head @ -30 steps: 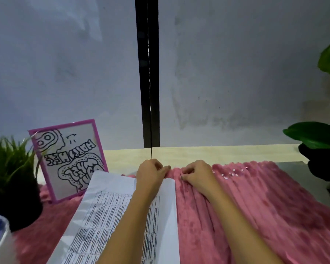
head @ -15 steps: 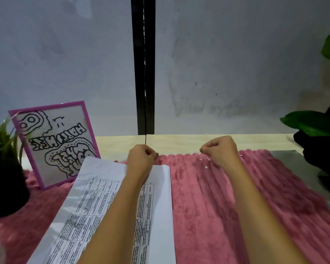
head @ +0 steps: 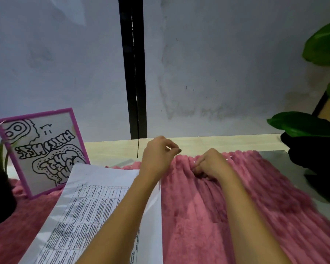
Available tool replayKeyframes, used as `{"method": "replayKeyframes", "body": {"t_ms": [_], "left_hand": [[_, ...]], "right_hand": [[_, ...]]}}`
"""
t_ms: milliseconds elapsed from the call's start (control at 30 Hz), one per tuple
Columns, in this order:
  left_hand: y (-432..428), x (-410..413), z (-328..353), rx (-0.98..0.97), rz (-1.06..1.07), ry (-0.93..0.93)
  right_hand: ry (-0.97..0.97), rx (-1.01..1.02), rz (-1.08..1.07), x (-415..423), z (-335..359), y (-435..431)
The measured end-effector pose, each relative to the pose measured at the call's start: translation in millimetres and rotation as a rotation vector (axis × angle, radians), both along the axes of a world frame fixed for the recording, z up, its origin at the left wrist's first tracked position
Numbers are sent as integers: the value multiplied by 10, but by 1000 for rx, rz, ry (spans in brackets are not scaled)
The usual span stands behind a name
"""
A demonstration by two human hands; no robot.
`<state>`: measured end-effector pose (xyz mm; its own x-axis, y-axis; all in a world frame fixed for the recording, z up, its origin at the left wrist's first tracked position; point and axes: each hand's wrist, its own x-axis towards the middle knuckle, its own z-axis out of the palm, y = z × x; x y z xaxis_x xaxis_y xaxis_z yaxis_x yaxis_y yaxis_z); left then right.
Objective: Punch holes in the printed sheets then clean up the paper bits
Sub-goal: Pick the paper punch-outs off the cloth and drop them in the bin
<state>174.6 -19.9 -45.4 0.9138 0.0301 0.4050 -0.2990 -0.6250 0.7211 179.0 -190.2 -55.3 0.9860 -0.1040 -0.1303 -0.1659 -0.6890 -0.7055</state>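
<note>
I find paper bits (head: pixel 227 159) lodged in the pink cloth's (head: pixel 198 216) far ridges beside the printed sheets (head: pixel 95 197), right hand (head: pixel 210 164) fingers pinching there, left hand (head: pixel 158 157) curled closed, contents unseen; pluck ridge by ridge.

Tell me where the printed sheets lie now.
In the head view, the printed sheets lie lower left on the pink cloth, just right of the purple-framed drawing.
</note>
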Motion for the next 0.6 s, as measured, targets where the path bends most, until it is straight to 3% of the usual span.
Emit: {"method": "replayKeyframes", "body": {"t_ms": [100, 233, 500, 600], "left_hand": [[-331, 51, -35, 21, -78, 68], [-533, 79, -183, -40, -11, 132], [-498, 64, -295, -7, -17, 138], [-524, 84, -333, 27, 1, 139]], "right_hand": [[-75, -58, -29, 52, -80, -7], [-161, -110, -66, 102, -201, -60], [-119, 141, -155, 136, -112, -143], [-106, 128, -121, 93, -94, -113]]}}
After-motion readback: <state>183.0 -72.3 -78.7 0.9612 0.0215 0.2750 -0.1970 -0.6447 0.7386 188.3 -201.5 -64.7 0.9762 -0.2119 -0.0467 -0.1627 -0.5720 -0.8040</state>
